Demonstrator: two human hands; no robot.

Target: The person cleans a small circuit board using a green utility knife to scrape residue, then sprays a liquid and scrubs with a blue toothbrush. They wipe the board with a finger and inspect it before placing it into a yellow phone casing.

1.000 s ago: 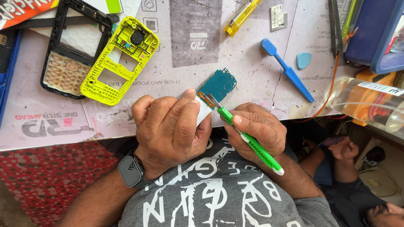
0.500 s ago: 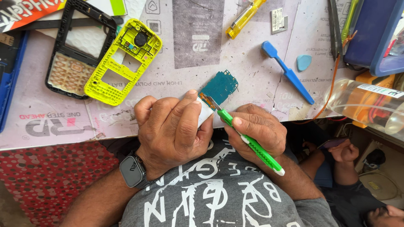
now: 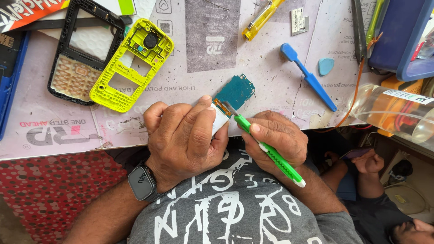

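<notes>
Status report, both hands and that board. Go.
Left hand grips teal circuit board at its near end. Right hand holds green tool, tip on the board. Nothing in the way.

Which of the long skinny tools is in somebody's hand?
The green-handled tool, gripped in the right hand. The yellow screwdriver and the blue plastic pry tool lie untouched on the table.

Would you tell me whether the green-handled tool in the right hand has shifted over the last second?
No. The green-handled tool keeps its tip at the teal circuit board, no closer to the blue brush.
</notes>
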